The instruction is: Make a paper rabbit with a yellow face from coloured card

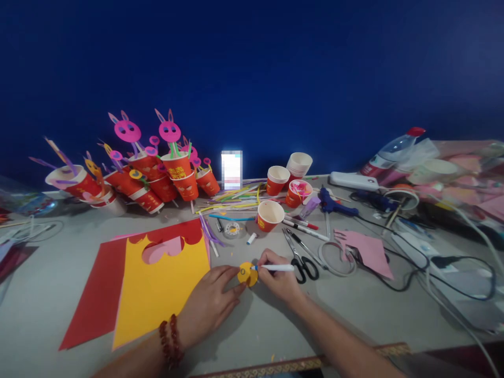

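A small yellow paper circle (252, 278) lies on the table in front of me, with a ring drawn on its left part. My left hand (212, 299) lies with fingers stretched out, its fingertips pressing the circle's left and lower edge. In my right hand (277, 278) is a white marker (280, 268), its blue tip end touching the circle near the upper middle. The marker's small white cap (251, 239) lies a little farther back. Black-handled scissors (302, 265) rest just right of my right hand. Yellow paper (157, 294), with curved pieces cut from its top, lies left of my left hand, over red paper (92, 294).
Red cups with pink rabbit figures (169, 131) stand at the back left. An open paper cup (271, 215) stands behind the circle, near a tape roll (233, 229). Right are a blue glue gun (334, 202), pink paper scraps (370, 249), a power strip (425, 262) and loose cables.
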`<state>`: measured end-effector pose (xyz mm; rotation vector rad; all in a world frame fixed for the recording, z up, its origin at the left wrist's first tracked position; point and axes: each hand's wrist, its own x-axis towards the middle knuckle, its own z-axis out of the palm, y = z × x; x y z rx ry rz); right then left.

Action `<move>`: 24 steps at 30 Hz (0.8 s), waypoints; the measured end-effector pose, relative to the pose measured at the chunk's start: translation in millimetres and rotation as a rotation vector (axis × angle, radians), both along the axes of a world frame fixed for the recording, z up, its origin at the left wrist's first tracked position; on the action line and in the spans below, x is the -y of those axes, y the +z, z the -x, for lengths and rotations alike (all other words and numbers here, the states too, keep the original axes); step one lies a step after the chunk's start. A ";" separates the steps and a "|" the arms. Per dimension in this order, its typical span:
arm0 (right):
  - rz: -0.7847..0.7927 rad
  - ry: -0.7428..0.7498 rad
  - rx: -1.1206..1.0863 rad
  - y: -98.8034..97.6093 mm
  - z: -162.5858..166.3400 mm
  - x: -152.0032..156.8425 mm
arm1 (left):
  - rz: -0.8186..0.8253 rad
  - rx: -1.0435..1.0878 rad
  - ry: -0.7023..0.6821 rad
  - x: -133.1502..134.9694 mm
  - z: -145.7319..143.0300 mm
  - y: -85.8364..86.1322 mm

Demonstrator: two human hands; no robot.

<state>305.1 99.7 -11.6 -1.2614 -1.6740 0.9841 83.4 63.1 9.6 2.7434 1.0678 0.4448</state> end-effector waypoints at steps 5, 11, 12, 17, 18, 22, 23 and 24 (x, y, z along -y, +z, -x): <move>-0.014 -0.005 0.016 -0.4 -0.1 0.1 | -0.007 -0.003 0.001 -0.1 0.2 -0.1; -0.018 -0.001 0.030 1.8 -0.1 0.8 | -0.007 -0.001 0.002 0.2 -0.6 0.3; -0.019 0.002 0.037 2.5 0.0 0.7 | -0.010 0.001 0.003 0.2 -0.8 0.4; -0.012 0.007 0.054 4.4 0.2 0.2 | -0.002 -0.008 -0.001 0.3 -1.0 1.5; -0.013 0.009 0.054 4.3 0.1 0.1 | 0.000 -0.010 -0.003 0.3 -0.8 1.6; -0.017 0.019 0.049 3.0 -0.4 0.3 | -0.009 -0.001 -0.001 0.3 -0.3 1.4; -0.020 0.021 0.047 2.6 -0.4 0.5 | -0.012 0.003 0.001 0.2 -0.2 1.2; -0.022 0.022 0.045 2.3 -0.5 0.7 | -0.015 0.007 0.003 0.2 -0.2 1.1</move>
